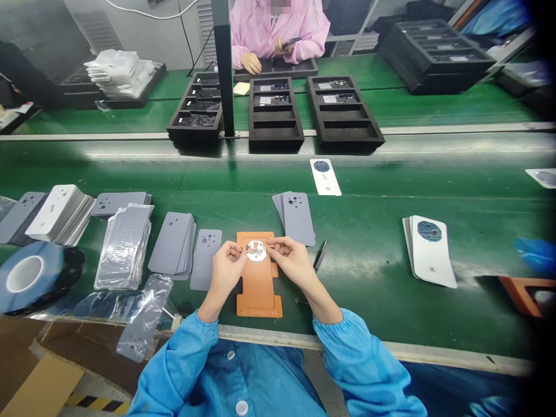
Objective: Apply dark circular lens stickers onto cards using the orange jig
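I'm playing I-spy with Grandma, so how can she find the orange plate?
Start at the long green bench and go to its near edge. The orange plate lies there between the left hand and right hand. Unlike the grey panel on its left, it flares at its near end.

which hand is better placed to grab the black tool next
Probably the right hand: the black tool lies close beside it, while the left hand is across the orange plate.
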The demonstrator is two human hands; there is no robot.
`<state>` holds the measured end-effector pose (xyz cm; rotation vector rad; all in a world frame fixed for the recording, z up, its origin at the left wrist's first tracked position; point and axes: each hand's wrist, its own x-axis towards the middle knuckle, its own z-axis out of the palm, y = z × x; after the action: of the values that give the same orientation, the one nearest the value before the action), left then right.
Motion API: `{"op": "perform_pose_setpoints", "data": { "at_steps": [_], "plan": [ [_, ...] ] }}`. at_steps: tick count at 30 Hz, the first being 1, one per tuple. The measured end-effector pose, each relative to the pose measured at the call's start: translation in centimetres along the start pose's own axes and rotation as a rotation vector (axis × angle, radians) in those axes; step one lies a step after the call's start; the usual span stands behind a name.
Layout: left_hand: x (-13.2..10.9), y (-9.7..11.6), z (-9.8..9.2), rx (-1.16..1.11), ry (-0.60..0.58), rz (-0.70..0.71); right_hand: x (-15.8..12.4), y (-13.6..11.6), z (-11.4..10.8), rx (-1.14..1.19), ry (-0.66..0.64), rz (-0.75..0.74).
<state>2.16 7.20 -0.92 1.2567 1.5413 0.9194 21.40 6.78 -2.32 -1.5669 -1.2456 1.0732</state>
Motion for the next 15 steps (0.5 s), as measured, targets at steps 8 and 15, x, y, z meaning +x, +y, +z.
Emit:
{"op": "perform_pose_setpoints", "data": {
  "at_steps": [8,15],
  "plan": [
    [-0.1,0.3,-0.2,0.018,0.007,-0.010,-0.5,-1.3,-2.4,-0.292,0.102,-0.214],
    [-1.2,0.1,-0.9,-0.015,0.031,0.009,-0.7,-0.2,-6.6,-0.913,0.075,-0.436]
  ]
}}
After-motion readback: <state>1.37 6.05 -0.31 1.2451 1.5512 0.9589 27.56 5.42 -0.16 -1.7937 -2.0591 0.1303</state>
